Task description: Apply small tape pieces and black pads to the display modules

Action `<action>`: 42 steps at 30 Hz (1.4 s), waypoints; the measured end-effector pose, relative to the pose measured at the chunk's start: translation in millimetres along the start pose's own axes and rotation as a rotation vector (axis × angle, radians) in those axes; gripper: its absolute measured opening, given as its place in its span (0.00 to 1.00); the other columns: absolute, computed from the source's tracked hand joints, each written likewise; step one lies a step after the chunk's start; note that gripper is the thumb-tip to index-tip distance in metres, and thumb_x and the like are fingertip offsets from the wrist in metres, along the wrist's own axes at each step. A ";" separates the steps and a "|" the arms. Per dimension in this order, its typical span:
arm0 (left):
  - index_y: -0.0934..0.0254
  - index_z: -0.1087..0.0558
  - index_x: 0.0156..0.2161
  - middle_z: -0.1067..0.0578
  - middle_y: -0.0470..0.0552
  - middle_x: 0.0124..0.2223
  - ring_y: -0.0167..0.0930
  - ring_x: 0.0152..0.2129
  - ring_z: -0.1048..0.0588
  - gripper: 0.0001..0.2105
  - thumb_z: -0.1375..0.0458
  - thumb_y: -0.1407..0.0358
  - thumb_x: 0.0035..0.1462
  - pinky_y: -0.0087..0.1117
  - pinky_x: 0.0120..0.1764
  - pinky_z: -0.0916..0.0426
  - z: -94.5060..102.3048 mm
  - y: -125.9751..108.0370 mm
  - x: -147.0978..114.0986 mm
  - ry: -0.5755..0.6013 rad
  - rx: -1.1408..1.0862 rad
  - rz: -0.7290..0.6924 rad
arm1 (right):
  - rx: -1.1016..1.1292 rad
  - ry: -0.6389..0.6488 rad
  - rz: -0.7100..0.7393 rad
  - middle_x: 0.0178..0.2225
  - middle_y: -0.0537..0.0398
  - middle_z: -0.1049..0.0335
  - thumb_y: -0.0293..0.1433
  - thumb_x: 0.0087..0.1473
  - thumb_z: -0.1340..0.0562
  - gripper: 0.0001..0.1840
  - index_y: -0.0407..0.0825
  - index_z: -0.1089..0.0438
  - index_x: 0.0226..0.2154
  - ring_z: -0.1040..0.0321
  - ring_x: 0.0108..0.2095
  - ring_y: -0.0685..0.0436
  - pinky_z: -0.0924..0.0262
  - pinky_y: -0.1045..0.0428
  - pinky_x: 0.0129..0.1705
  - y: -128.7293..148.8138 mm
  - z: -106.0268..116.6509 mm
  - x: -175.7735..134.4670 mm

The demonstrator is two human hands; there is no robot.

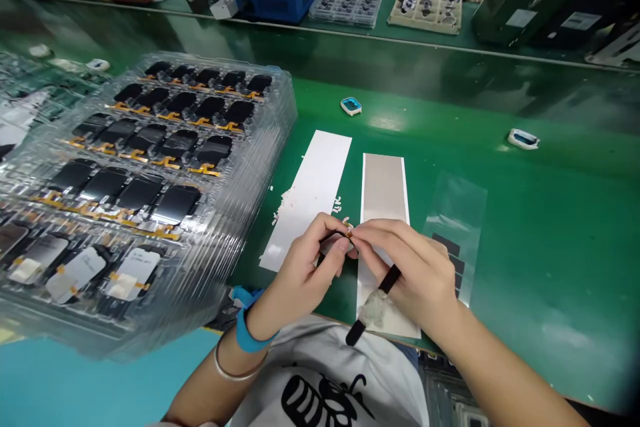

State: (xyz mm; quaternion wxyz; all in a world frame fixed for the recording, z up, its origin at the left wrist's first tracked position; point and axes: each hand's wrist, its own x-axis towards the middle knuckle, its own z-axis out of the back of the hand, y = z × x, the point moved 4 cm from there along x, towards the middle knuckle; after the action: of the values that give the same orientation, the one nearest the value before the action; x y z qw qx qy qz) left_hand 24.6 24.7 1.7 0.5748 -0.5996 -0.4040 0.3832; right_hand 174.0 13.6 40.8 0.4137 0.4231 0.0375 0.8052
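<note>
My left hand [311, 260] is closed around a small dark-edged display panel [336, 241], mostly covered by the fingers. An orange flex cable [349, 232] sticks up from its top. My right hand [413, 267] meets it there, thumb and fingertips pinched at the cable. A black stick-like tool [356, 333] with whitish wrapping round its middle is held in the right hand, slanting down below the palm; its tip is hidden. Under the hands lie a white sheet [320, 167] with tiny scraps and a beige strip [384, 180] with white edges.
Stacked clear trays [240, 180] of display panels stand on the left. Clear film [457, 207] with dark rectangles lies right of the strip. Two watch frames, one near the middle [351, 105] and one at right [523, 139], rest on the green bench. A shelf [280, 30] runs along the back.
</note>
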 end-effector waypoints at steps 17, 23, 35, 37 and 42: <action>0.60 0.35 0.41 0.34 0.43 0.25 0.27 0.23 0.34 0.08 0.48 0.58 0.69 0.27 0.27 0.41 2.6 1.9 -2.6 -0.028 -0.095 0.065 | 0.641 0.268 -0.738 0.15 0.64 0.41 0.39 0.55 0.33 0.13 0.48 0.29 0.25 0.50 0.15 0.55 0.56 0.56 0.17 -36.9 -23.7 7.6; 0.57 0.42 0.41 0.36 0.41 0.27 0.26 0.23 0.39 0.09 0.49 0.56 0.70 0.26 0.25 0.46 1.3 7.1 -4.6 -0.027 -0.117 0.111 | 0.900 0.376 -0.755 0.20 0.57 0.29 0.49 0.56 0.35 0.19 0.49 0.24 0.30 0.35 0.20 0.49 0.42 0.53 0.21 -30.4 -28.2 5.6; 0.58 0.42 0.44 0.34 0.42 0.30 0.26 0.28 0.35 0.10 0.47 0.57 0.69 0.27 0.31 0.42 -0.9 6.0 -2.8 0.039 -0.217 0.105 | 0.645 0.111 -0.602 0.24 0.60 0.29 0.27 0.55 0.35 0.05 0.49 0.23 0.28 0.45 0.18 0.55 0.52 0.56 0.20 -18.6 -17.9 6.6; 0.58 0.42 0.45 0.33 0.42 0.30 0.26 0.29 0.34 0.10 0.46 0.57 0.68 0.27 0.30 0.42 -1.3 6.3 -2.4 0.038 -0.223 0.124 | 0.622 0.097 -0.589 0.23 0.60 0.30 0.27 0.55 0.35 0.05 0.49 0.23 0.29 0.44 0.19 0.55 0.51 0.56 0.21 -16.3 -16.8 5.6; 0.58 0.43 0.44 0.33 0.41 0.30 0.25 0.27 0.35 0.08 0.48 0.59 0.70 0.25 0.29 0.42 -1.2 7.6 -3.2 0.029 -0.219 0.129 | 0.634 0.093 -0.597 0.23 0.62 0.33 0.29 0.56 0.34 0.03 0.50 0.23 0.31 0.49 0.18 0.56 0.53 0.55 0.21 -15.4 -20.4 2.0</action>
State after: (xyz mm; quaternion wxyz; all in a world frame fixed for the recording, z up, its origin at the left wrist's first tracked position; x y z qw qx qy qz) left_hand 24.8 21.2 -5.8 0.4858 -0.6891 -0.3957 0.3640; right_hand 168.7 31.0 22.8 0.4760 0.4630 0.4219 0.6173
